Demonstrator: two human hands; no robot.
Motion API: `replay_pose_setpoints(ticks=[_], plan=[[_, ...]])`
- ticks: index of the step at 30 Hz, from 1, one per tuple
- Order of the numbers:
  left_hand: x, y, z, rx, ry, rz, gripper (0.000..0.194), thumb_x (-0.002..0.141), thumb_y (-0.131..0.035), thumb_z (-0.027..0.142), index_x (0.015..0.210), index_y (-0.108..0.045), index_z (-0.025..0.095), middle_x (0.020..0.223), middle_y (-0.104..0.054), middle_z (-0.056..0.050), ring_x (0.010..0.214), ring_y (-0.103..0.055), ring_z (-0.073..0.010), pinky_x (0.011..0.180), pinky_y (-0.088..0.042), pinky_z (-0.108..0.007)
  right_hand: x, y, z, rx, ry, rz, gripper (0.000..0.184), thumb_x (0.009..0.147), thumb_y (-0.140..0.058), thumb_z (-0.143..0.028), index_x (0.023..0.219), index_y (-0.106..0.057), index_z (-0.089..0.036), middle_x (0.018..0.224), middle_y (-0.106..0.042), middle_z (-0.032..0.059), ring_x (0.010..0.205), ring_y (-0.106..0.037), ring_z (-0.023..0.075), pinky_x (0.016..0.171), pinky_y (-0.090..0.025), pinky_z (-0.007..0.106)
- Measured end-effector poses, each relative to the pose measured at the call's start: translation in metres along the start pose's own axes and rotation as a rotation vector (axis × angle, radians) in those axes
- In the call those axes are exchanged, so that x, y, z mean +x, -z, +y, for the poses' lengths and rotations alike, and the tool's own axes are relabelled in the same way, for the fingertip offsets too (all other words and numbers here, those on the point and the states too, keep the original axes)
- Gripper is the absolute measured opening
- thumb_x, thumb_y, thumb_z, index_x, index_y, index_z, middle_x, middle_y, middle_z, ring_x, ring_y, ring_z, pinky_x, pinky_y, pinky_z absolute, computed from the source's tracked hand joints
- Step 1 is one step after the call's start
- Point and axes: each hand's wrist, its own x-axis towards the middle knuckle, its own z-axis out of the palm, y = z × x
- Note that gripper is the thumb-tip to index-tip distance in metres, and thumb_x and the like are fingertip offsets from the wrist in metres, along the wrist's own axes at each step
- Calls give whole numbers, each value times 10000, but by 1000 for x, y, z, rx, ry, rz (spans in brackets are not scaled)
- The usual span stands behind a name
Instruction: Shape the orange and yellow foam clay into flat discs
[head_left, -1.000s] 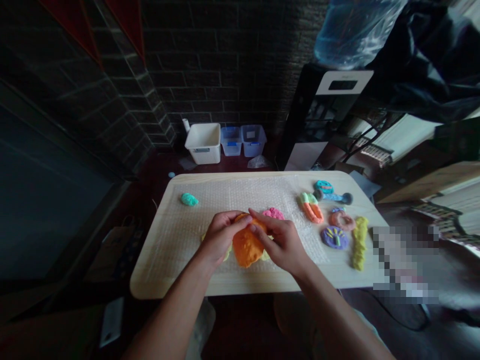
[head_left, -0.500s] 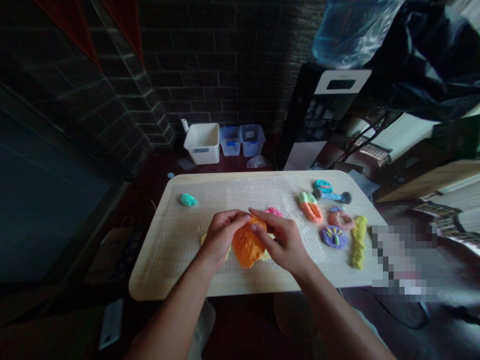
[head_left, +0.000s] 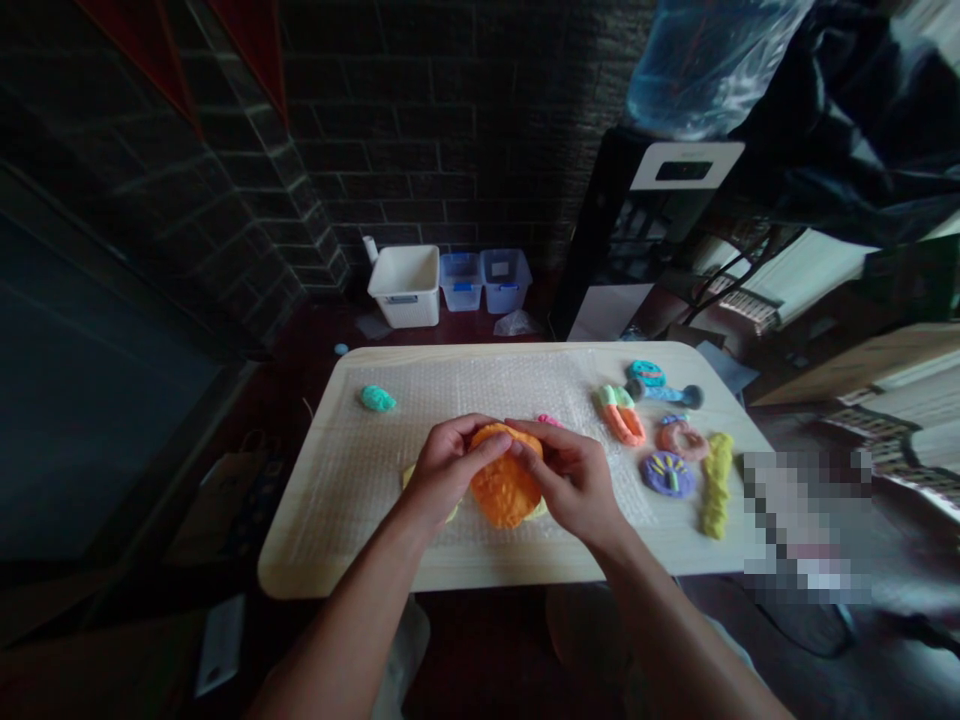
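A flattened lump of orange clay (head_left: 504, 488) is held just above a wooden table (head_left: 352, 570) covered with bubble wrap (head_left: 360, 470). My left hand (head_left: 442, 472) pinches its left upper edge. My right hand (head_left: 571, 480) grips its right upper edge, fingers curled over the rim. A pale yellow piece (head_left: 537, 510) lies on the wrap beneath the orange lump. A pink clay piece (head_left: 547, 420) peeks out behind my right fingers.
A teal lump (head_left: 377, 399) lies at the table's far left. Several finished clay shapes sit at the right: an orange-green one (head_left: 622, 415), a blue one (head_left: 663, 388), a pink ring (head_left: 682, 437), a purple disc (head_left: 669, 473), a yellow strip (head_left: 717, 484). White and clear bins (head_left: 450, 283) stand on the floor behind.
Both hands have lifted the orange clay slightly and turned it more face-on. My fingers have closed in over its top edge, hiding more of the pink piece.
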Motion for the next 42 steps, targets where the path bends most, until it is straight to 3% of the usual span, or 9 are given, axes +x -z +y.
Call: replay_pose_setpoints(ticks=[8, 14, 22, 27, 31, 35, 39, 42], plan=[[0, 0, 1, 15, 5, -5, 254, 812, -896, 378, 890, -833, 145, 823, -768, -65, 773, -666, -177, 770, -519, -282, -1, 1, 1, -32, 32, -13, 337, 978, -760, -396, 1275, -814, -246, 1103, -846, 113, 870, -786, 214, 708, -646, 313], [-1, 1, -2, 17, 30, -10, 260, 825, -885, 382, 909, -825, 144, 838, -763, -66, 781, -673, -179, 757, -520, -274, -1, 2, -3, -119, 31, -10, 368, 978, -748, -402, 1287, -811, -212, 1012, -857, 103, 786, -759, 194, 640, -624, 288], [-1, 1, -1, -6, 38, -15, 259, 816, -898, 396, 886, -809, 163, 824, -737, -42, 761, -647, -158, 738, -502, -253, -2, 2, 2, 20, -1, 35, 349, 969, -763, -424, 1270, -818, -256, 1097, -842, 92, 904, -785, 215, 762, -656, 333], [0, 0, -4, -43, 57, 14, 255, 793, -910, 384, 872, -830, 155, 804, -749, -55, 772, -665, -175, 761, -516, -274, -4, 5, 0, -225, 127, 14, 371, 1020, -694, -366, 1374, -761, -277, 1079, -852, 88, 819, -775, 209, 689, -635, 328], [-1, -1, -5, -106, 92, 58, 225, 785, -912, 359, 872, -834, 166, 787, -749, -46, 765, -676, -177, 770, -525, -281, -3, 7, -9, -444, 222, -33, 369, 1050, -640, -347, 1382, -758, -238, 1109, -854, 123, 864, -801, 246, 749, -638, 369], [-2, -3, -4, -113, 99, 48, 218, 791, -910, 353, 842, -818, 162, 789, -741, -41, 775, -670, -168, 770, -517, -266, -2, 6, -10, -469, 205, -49, 382, 1064, -616, -374, 1373, -762, -203, 1104, -852, 137, 862, -803, 245, 769, -637, 375], [-1, -3, -4, -81, 76, 52, 256, 794, -908, 388, 857, -811, 159, 800, -725, -41, 751, -647, -165, 742, -507, -269, -3, 4, -3, -344, 118, 8, 439, 1048, -645, -405, 1435, -714, -208, 1109, -845, 122, 840, -785, 214, 712, -635, 330], [-1, -2, -4, -43, 65, 38, 263, 799, -904, 392, 876, -815, 157, 793, -715, -44, 754, -644, -172, 736, -506, -272, -4, 5, -1, -312, 96, 11, 396, 1031, -673, -411, 1355, -770, -204, 1056, -844, 111, 814, -765, 200, 692, -623, 310]])
